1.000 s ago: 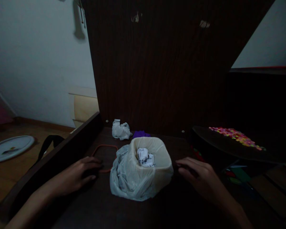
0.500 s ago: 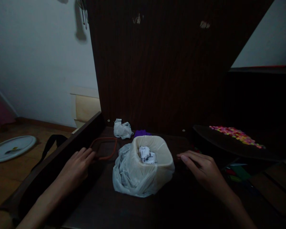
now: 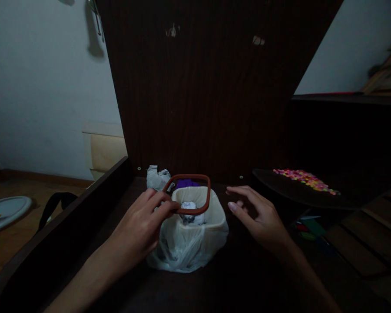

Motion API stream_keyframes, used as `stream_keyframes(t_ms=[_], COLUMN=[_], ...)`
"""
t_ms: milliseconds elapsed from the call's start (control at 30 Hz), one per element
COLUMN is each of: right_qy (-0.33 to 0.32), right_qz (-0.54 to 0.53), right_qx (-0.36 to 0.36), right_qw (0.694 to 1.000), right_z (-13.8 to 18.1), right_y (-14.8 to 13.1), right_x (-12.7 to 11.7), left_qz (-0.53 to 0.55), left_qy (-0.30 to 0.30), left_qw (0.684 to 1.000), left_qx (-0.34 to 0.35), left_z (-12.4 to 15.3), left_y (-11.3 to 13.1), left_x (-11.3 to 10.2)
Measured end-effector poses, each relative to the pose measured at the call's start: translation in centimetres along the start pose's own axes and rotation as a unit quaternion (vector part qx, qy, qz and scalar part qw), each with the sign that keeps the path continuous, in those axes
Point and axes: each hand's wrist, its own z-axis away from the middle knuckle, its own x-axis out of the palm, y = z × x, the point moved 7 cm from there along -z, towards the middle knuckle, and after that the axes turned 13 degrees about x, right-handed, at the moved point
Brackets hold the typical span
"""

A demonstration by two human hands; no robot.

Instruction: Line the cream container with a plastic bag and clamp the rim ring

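A small bin lined with a thin white plastic bag stands on the dark wooden surface. Crumpled white paper lies inside it. My left hand pinches the near left corner of a reddish-brown square frame, like a bin's rim ring, held tilted over the bin's opening. To the right of the bin, my right hand hangs open, thumb and fingers apart, touching nothing that I can see. Folds of the bag bunch around the bin's lower left side.
Behind the bin lie a crumpled white plastic bag and something purple. A dark panel rises at the back. A raised side board runs along the left. Small colourful pieces lie on a dark shelf at right.
My left hand has carried the brown frame from the left of the bin to above its opening. My right hand has opened its fingers. The view has shifted slightly right.
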Motion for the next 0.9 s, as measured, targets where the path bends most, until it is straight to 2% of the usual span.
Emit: stream_keyframes(t_ms=[133, 300, 467, 600, 700, 800, 900], right_qy=[-0.024, -0.109, -0.136, -0.132, -0.127, -0.131, -0.185], right_qz=[0.011, 0.040, 0.062, 0.063, 0.039, 0.013, -0.016], right_qx=[-0.005, -0.040, -0.081, -0.112, -0.106, -0.086, -0.073], right_qw=[1.000, 0.992, 0.985, 0.983, 0.986, 0.988, 0.980], right_z=[0.0, 0.7, 1.9, 2.1, 1.4, 0.1, -1.5], right_y=[0.5, 1.0, 0.4, -0.2, -0.2, 0.1, 0.3], right_x=[0.2, 1.5, 2.7, 2.8, 2.3, 2.1, 2.8], left_qz=[0.066, 0.141, 0.156, 0.180, 0.233, 0.315, 0.406], left_qy=[-0.038, -0.025, -0.007, 0.040, 0.088, 0.124, 0.133], left_qw=[0.997, 0.989, 0.988, 0.980, 0.955, 0.910, 0.866], left_qx=[0.025, 0.039, 0.004, -0.069, -0.158, -0.240, -0.259], left_z=[-0.9, -0.4, 0.6, 1.5, 2.8, 4.4, 5.3], left_y=[-0.1, -2.0, -3.9, -5.1, -6.0, -6.4, -6.0], left_x=[1.3, 2.6, 3.5, 4.0, 4.7, 5.9, 7.3])
